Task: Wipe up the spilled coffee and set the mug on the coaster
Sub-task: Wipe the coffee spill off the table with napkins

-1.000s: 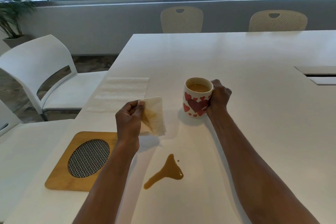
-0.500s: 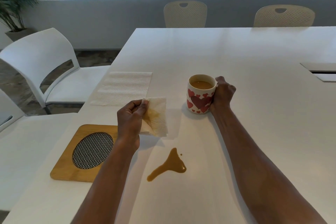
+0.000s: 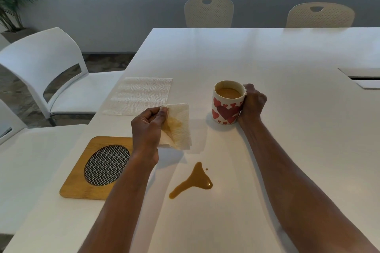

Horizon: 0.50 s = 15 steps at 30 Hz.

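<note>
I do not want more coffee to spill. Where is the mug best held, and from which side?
Hold the mug at its right side, coming from the right, where the right hand grips it; the handle seems to lie there, hidden by that hand. It stands upright with coffee high inside, so a side grip keeps it level.

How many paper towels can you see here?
2. A clean paper towel lies flat near the table's left edge, beyond the coaster. A coffee-stained paper towel is pinched in the left hand. More could be out of view.
</note>
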Tool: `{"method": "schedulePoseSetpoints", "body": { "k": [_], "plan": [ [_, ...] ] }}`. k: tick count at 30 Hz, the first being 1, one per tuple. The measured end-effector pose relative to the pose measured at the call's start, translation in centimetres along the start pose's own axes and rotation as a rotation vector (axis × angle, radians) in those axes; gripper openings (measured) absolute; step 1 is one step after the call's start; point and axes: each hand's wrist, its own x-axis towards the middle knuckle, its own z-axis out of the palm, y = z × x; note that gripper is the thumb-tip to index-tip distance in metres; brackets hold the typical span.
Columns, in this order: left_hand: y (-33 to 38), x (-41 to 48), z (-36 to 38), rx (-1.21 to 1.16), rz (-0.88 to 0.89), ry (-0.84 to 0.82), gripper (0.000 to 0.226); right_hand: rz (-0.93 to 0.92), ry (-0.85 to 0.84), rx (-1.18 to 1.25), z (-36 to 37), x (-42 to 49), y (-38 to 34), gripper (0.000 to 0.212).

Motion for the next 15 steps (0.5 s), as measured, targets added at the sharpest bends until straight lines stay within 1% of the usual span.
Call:
{"method": "schedulePoseSetpoints", "body": {
  "k": [2, 4, 5, 8, 9, 10, 11, 12, 14, 15],
  "plan": [
    [0.3, -0.3, -0.1, -0.007, -0.005, -0.022, 0.007, 0.007, -0.025, 0.001, -0.6, -0.4, -0.3, 0.041],
    [0.6, -0.6, -0.3, -0.005, -0.009, -0.067, 0.007, 0.008, -0.013, -0.001, -1.4, -0.8, -0.6, 0.039],
    [0.8, -0.8, -0.3, -0.003, -0.008, -0.091, 0.007, -0.024, 0.016, -0.03, -1.9, -0.8, -0.9, 0.037],
    [1.4, -1.5, -0.1, -0.028, 0.007, -0.14, 0.01, -0.237, 0.207, -0.134, -3.2, -1.1, -3.6, 0.035],
    [1.7, -1.8, 0.1, -0.037, 0.008, -0.147, 0.011, -0.306, 0.249, -0.151, -3.7, -1.4, -4.9, 0.034],
    [1.9, -2.0, 0.2, -0.043, 0.006, -0.152, 0.013, -0.36, 0.238, -0.17, -4.1, -2.1, -6.2, 0.033],
    [2.1, -2.2, 0.3, -0.043, 0.004, -0.158, 0.014, -0.398, 0.163, -0.206, -4.3, -3.4, -7.4, 0.031],
    [2.2, -2.5, 0.4, -0.04, 0.0, -0.166, 0.016, -0.411, 0.032, -0.262, -4.2, -5.3, -8.4, 0.028],
    [2.4, -3.0, 0.6, -0.036, -0.013, -0.186, 0.019, -0.378, -0.318, -0.383, -4.1, -9.8, -9.1, 0.015],
    [2.5, -3.3, 0.7, -0.039, -0.022, -0.199, 0.019, -0.314, -0.473, -0.436, -4.1, -12.0, -8.9, 0.015]
  ]
}}
